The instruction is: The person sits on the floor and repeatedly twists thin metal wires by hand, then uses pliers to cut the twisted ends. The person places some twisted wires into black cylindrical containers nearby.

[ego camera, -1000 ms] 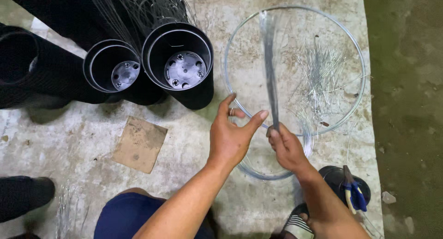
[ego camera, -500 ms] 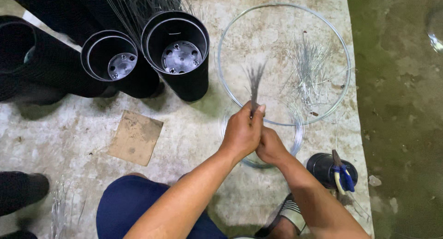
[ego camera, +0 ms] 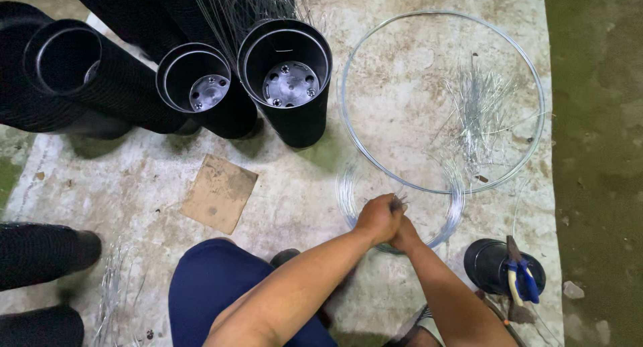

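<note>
1. Left hand (ego camera: 378,218) and right hand (ego camera: 405,236): both are pressed together over the near rim of the small wire coil (ego camera: 400,198). The left grip is clamped on a short bundle of wire ends (ego camera: 400,200) that sticks out of the fist. The right hand is largely hidden behind the left, so whether its grip is closed cannot be told.
2. Small wire coil: it lies flat on the concrete floor (ego camera: 134,186), directly in front of the person's knee (ego camera: 214,280). Judged handling: thin bright metal wire, light, springy, smooth and prone to slipping; the cut ends look sharp. Take hold where several turns run together, not on a single strand.
3. Pliers (ego camera: 519,276): blue handles, resting on a small black round container (ego camera: 499,266) to the right, near the right forearm.
4. Cardboard piece (ego camera: 220,193): flat, brown, roughly square, on the floor left of the hands. No label is visible on it.
5. Large wire hoop (ego camera: 355,143): one big ring beyond the coil, overlapping its far edge. Loose wire offcuts (ego camera: 479,102) lie inside the hoop.
6. Black tubes (ego camera: 284,79): ribbed cylinders with open mouths and grey bolted discs inside, furthest away at upper left. No signs or packages are legible.
</note>
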